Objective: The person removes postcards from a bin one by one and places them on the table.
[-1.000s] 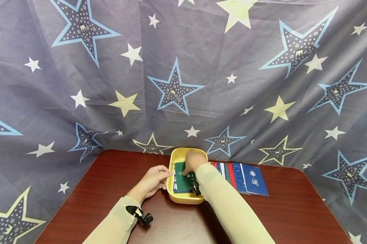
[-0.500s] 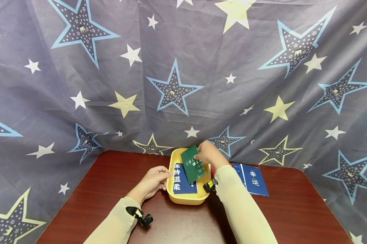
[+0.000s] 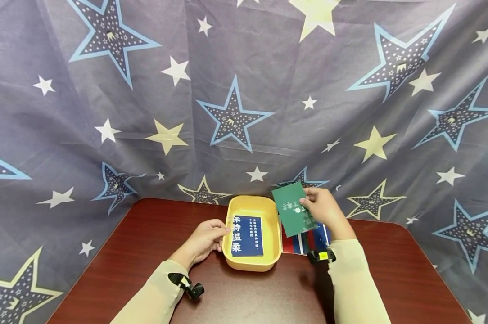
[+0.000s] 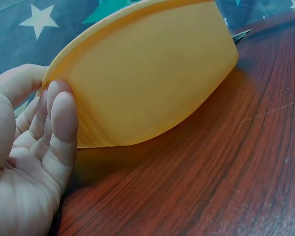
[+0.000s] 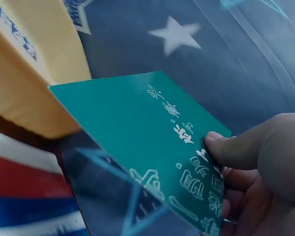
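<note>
A yellow plastic tray (image 3: 250, 265) stands on the table, a blue card (image 3: 248, 238) with white characters lying inside it. My left hand (image 3: 203, 238) pinches the tray's left rim between thumb and fingers; the left wrist view shows this grip on the yellow wall (image 4: 152, 73). Past the tray's right side, my right hand (image 3: 323, 206) holds a green card (image 3: 291, 209) with white lettering above the table. Thumb and fingers pinch its edge, as the right wrist view shows on the green card (image 5: 123, 118).
Overlapping red, white and blue cards (image 3: 302, 243) lie right of the tray, partly hidden by the green card and right hand. A grey star-patterned cloth (image 3: 146, 90) hangs behind the reddish-brown table (image 3: 244, 297).
My right hand has lifted the green card out of the tray and carried it right, above the row of cards. The blue card beneath is uncovered. My left hand stays on the rim.
</note>
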`<state>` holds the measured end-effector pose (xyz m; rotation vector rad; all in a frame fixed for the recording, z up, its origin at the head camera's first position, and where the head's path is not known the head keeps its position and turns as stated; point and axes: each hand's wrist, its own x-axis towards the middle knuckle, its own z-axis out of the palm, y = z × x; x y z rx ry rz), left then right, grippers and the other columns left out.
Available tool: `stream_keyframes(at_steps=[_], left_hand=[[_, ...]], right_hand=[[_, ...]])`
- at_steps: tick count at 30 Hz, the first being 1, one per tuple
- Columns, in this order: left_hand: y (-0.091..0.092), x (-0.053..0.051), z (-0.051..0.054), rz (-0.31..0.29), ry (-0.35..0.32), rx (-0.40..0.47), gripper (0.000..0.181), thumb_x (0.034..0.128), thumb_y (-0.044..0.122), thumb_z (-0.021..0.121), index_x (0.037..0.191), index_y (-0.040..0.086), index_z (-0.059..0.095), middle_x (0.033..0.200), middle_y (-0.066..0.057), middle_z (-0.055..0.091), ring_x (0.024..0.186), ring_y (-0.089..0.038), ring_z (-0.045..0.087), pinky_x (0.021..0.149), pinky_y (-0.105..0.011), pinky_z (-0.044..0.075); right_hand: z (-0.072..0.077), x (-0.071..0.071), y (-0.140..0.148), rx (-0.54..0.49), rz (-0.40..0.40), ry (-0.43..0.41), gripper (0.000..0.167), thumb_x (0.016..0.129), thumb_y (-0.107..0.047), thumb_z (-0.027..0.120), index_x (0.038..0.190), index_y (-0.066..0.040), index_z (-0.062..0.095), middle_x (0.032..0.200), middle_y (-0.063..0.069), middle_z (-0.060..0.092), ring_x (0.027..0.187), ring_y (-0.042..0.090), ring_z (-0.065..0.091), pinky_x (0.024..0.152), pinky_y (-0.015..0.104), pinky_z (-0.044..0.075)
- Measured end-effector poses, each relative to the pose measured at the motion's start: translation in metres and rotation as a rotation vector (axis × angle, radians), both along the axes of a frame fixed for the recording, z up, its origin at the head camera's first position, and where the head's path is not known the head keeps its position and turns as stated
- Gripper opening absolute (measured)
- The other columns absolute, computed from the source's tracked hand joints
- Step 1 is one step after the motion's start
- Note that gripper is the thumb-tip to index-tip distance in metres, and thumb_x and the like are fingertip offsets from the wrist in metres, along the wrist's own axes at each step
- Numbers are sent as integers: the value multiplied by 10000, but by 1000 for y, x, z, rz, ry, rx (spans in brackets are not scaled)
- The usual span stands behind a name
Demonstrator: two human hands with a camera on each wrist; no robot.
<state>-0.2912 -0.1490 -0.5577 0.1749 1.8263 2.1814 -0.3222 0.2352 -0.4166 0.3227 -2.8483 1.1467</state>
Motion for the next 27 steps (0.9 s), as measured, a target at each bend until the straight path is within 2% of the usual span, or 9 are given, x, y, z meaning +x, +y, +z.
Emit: stream_keyframes(at_steps=[7,11,14,16,22,27], left_hand=[[3,1,-1,-16,-2,0,108,1080,75,720,1004,82,645,769,10,721,579,-78,639,524,-213,583],[2,2,-1,-2,-2,-2,123,1072,67,721,983,86,639,761,18,716,575,-82,630,520,-215,577],[1,3,-1,3,1,-2,127,1067,70,725,978,90,638,762,22,715,579,-85,628,525,-218,578],[0,3,0,-2,5,-2,120,1070,77,725,985,91,642,766,19,720,582,-84,633,530,-219,581],[-1,3,2,-2,4,-5,106,1069,80,729,997,84,650,780,-9,736,576,-84,644,524,-217,583],[-1,2,2,0,6,-9,108,1073,79,728,1000,80,648,782,-11,739,579,-84,645,526,-217,585]], right_hand=[[1,16,47,5,-117,24,503,1152,-212,683,1557,77,605,1362,349,755,1179,493,779,958,597,660],[-2,18,68,3,-167,17,495,1154,-209,673,1550,81,609,1333,345,768,1104,459,791,888,532,669],[-4,17,84,47,-200,26,467,1153,-184,655,1518,104,619,1304,356,771,1021,420,790,836,500,657],[-6,18,95,84,-230,26,451,1147,-164,644,1496,119,621,1293,362,767,1016,420,774,860,523,641],[-18,18,124,121,-298,-56,477,1130,-143,632,1499,153,578,1359,416,691,1183,532,696,1005,647,583],[-33,16,140,134,-326,-152,478,1127,-138,621,1494,162,562,1440,437,636,1231,533,663,1046,644,567]])
